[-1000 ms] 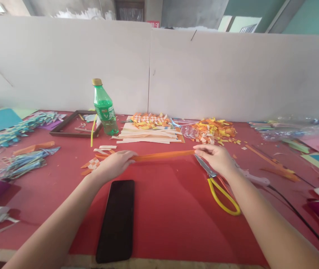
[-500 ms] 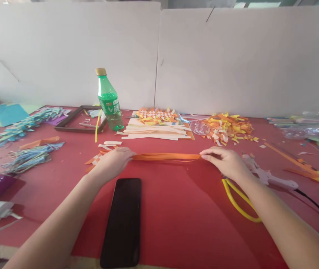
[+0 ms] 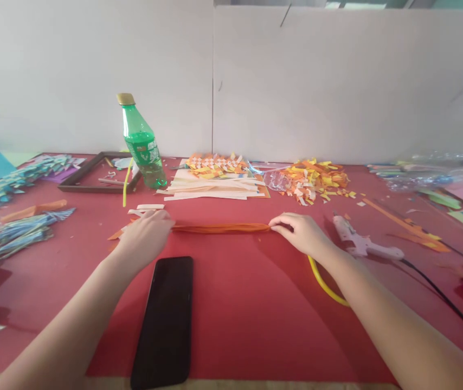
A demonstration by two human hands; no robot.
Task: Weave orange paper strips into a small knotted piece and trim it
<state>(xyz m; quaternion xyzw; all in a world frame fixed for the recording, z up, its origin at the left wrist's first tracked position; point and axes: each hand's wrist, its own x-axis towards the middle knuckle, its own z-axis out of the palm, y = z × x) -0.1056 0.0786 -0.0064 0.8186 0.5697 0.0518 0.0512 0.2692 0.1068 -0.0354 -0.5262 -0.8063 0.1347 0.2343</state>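
Note:
A bundle of thin orange paper strips [image 3: 221,228] stretches level between my hands, low over the red tabletop [image 3: 235,314]. My left hand [image 3: 146,234] is closed on its left end, with the fingertips partly hidden behind the hand. Thumb and fingers of my right hand [image 3: 298,232] pinch the right end. Beside my left hand lies a small orange and white woven paper piece [image 3: 118,234], partly covered by it. A black phone [image 3: 166,319] rests flat in front of my left hand. Under my right forearm a yellow loop [image 3: 324,284] shows in part.
A green bottle [image 3: 144,149] stands by a dark frame [image 3: 97,189]. Cream paper strips [image 3: 215,187] lie at the back, near a heap of orange and yellow scraps [image 3: 316,177]. A glue gun [image 3: 361,241] with a black cord lies right. Blue strips [image 3: 24,233] lie left.
The view has turned a little to the right, so things sit further left in it. The orange bundle looks narrower and more gathered, and both hands still hold its ends.

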